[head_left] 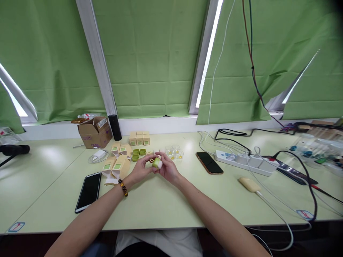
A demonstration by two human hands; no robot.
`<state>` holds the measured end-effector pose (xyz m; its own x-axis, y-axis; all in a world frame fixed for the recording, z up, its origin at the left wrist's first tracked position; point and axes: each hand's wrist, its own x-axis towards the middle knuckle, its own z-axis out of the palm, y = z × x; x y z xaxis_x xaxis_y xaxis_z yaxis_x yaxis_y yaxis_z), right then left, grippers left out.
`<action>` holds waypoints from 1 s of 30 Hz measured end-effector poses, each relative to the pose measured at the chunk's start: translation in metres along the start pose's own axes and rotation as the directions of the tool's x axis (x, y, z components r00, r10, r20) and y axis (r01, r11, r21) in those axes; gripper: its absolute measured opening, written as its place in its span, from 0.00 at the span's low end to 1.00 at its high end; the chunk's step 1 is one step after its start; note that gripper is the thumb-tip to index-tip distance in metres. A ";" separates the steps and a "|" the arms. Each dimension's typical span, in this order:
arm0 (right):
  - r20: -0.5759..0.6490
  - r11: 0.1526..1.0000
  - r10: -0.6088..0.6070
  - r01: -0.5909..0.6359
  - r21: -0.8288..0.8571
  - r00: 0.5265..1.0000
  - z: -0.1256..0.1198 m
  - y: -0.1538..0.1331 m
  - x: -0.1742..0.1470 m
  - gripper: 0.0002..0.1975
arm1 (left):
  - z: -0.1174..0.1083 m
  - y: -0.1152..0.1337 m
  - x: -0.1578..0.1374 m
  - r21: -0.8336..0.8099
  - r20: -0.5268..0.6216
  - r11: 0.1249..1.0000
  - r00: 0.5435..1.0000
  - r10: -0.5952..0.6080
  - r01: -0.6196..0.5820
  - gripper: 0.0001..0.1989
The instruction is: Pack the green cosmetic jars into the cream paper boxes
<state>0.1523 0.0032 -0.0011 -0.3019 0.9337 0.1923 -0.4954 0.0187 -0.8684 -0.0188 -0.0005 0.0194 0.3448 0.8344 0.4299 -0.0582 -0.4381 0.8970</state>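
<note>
Over the table, my left hand [141, 168] and my right hand [168, 169] are closed around a small rounded green-and-white container [157, 163]. Its white end faces right, and fingers cover part of it. Just beyond my left hand lie several small olive-green square cups [135, 157]. Clear plastic cups with yellow bits inside [174, 151] stand behind my right hand. To the left of my left hand are opened tan cartons with green labels [119, 167]. Three closed tan cartons [139, 138] stand in a row farther back.
A black-screened phone [88, 192] lies at left, another phone [209, 163] at right. A white power strip [246, 162] with tangled cables and a beige mouse-shaped device [249, 184] occupy the right side. At the back are a cardboard box [95, 132] and a black cylinder [115, 127].
</note>
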 end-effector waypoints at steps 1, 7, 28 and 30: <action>-0.030 0.997 -0.029 0.027 -0.070 0.999 -0.002 -0.001 0.002 0.22 | -0.001 -0.002 0.002 -0.041 -0.024 0.999 1.000 -0.018 0.017 0.24; -0.126 0.426 -0.541 0.142 -0.894 0.831 -0.038 -0.018 0.011 0.10 | -0.013 -0.015 0.011 -0.352 -0.185 0.933 0.971 -0.149 0.076 0.28; -0.188 0.881 -0.155 0.050 -0.470 0.970 -0.028 -0.035 0.009 0.13 | -0.015 -0.008 0.008 -0.631 -0.154 0.771 0.960 -0.235 0.088 0.13; -0.196 0.929 -0.090 0.012 -0.370 0.976 -0.019 -0.033 0.004 0.14 | -0.014 -0.007 0.008 -0.660 -0.117 0.744 0.963 -0.244 0.108 0.12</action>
<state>0.1831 0.0133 0.0198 -0.0902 0.9801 0.1767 -0.1627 0.1606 -0.9735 -0.0290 0.0135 0.0181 0.2362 0.9495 0.2067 -0.6242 -0.0148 0.7811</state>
